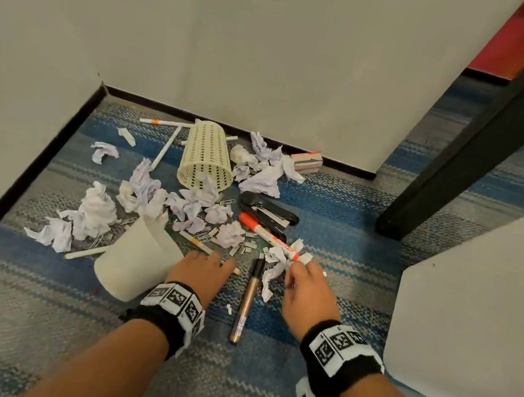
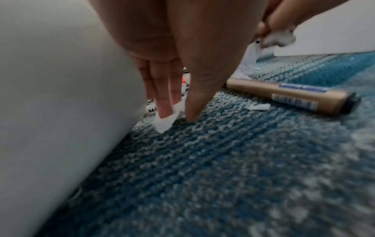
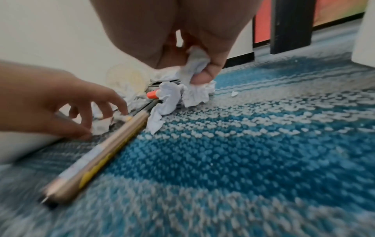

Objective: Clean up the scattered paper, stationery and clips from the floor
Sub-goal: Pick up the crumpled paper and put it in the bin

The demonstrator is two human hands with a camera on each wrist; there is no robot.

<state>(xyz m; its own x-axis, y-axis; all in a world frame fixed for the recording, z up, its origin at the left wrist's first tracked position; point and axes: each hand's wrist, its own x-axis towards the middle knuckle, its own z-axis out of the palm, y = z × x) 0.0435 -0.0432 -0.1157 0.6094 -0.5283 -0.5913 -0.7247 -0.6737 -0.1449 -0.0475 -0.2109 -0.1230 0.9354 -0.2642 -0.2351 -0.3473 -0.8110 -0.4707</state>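
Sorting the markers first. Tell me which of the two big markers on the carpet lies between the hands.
The gold marker with the black cap: it lies on the carpet between the left hand and right hand. The orange-capped marker lies farther off, beside the black stapler.

Head view: high, angled forward and down over carpet toward wall corner. Left wrist view: very low, close along fingers, facing right-forward. Right wrist view: equally low, close, facing left-forward. Shared across all three: gold marker, lying between both hands.
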